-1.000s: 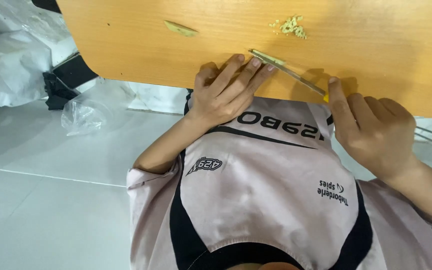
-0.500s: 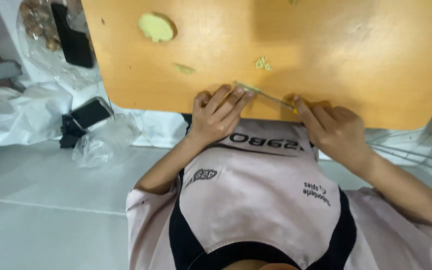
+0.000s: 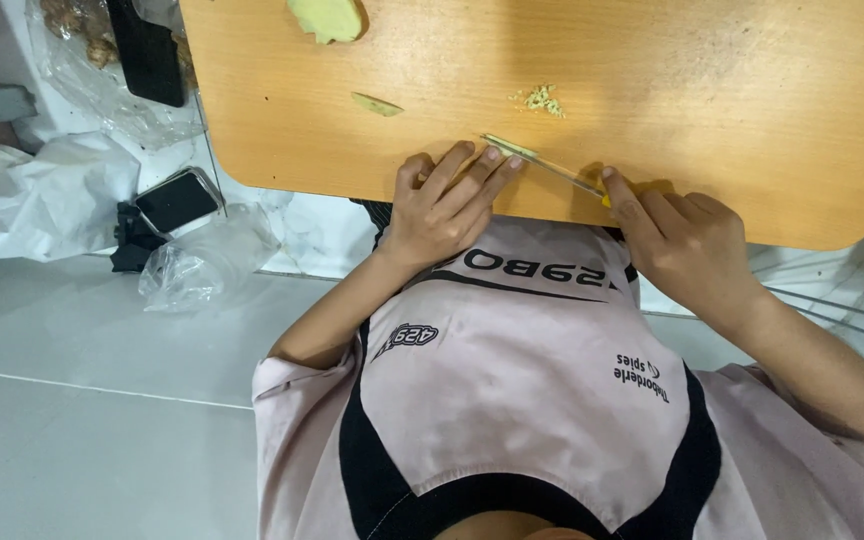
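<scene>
Head view, looking straight down: right hand [image 3: 687,240] clamped around the yellow handle of a thin-bladed knife [image 3: 542,163], forefinger stretched along the top, blade lying low across the near edge of the orange-brown wooden board [image 3: 752,100]. Left hand [image 3: 442,205] resting flat at that same edge, fingers loosely spread, fingertips [image 3: 493,155] pressing a pale green ginger strip [image 3: 508,146] right at the blade's tip. Small heap of minced bits [image 3: 542,98] just beyond. Thin sliver [image 3: 377,104] farther left, big pale chunk [image 3: 325,17] at the far edge. Black phone [image 3: 177,200] on white plastic, off to the left.
</scene>
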